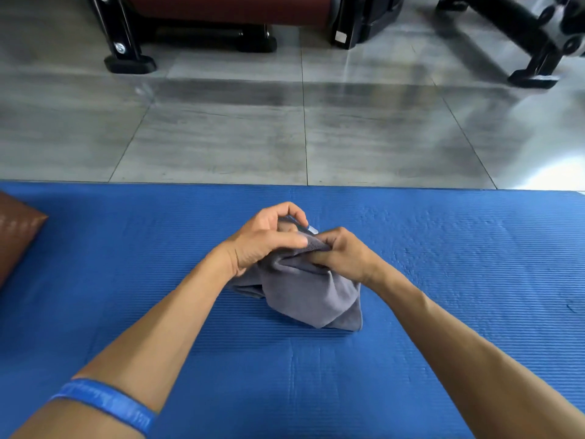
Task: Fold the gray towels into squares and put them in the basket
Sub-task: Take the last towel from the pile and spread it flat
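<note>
Lying across the near floor was a big blue mat [443, 280]. One gray towel [310, 296] sat bunched in the middle of it. The left hand [266, 242] and right hand [345, 255] pinched its top edge, fingers curled tight and close together. No basket showed. The towel could fold crooked, because it was still all bunched up.

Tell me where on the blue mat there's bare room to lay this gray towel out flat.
The blue mat lies bare right of the right hand, and near, between the forearms. Left, bare mat runs from the left hand to the brown cushion. The middle is crowded: both hands grip the gray towel.
</note>
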